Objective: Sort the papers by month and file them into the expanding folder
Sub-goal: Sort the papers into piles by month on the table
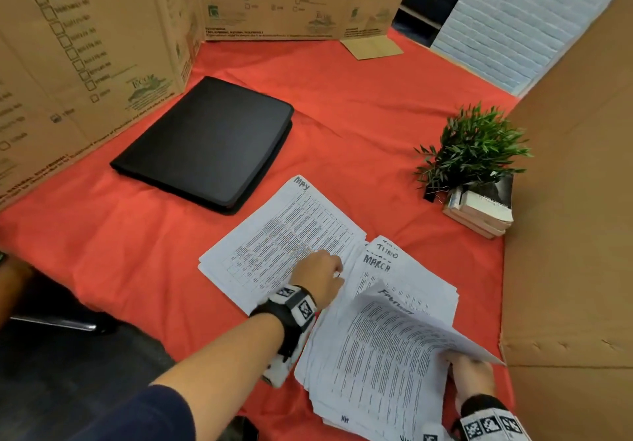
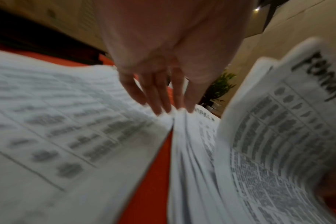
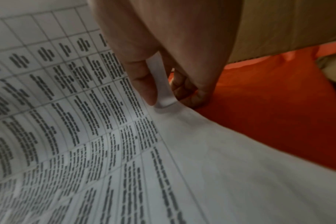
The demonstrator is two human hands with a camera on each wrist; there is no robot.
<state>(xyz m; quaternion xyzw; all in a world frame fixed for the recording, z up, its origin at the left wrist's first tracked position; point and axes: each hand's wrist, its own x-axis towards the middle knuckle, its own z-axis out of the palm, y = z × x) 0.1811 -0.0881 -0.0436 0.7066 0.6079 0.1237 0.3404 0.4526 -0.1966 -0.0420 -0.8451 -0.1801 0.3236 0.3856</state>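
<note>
A closed black expanding folder (image 1: 205, 142) lies at the back left of the red cloth. In front of it is a pile topped by a sheet marked May (image 1: 284, 235). To its right is a fanned pile (image 1: 404, 269) showing June and March headings. My left hand (image 1: 329, 272) rests straight fingertips (image 2: 159, 106) on the edges where the two piles meet. My right hand (image 1: 469, 372) pinches the lower right corner of a sheet marked February (image 1: 394, 334) between thumb (image 3: 144, 84) and fingers, lifting it curled off the right pile (image 2: 192, 159).
A small green plant (image 1: 476, 146) stands on a stack of books (image 1: 479, 214) right of the papers. Cardboard walls (image 1: 85, 46) enclose the left, back and right (image 1: 575, 200). A white panel (image 1: 513, 22) and a cardboard scrap (image 1: 371, 46) sit at the back.
</note>
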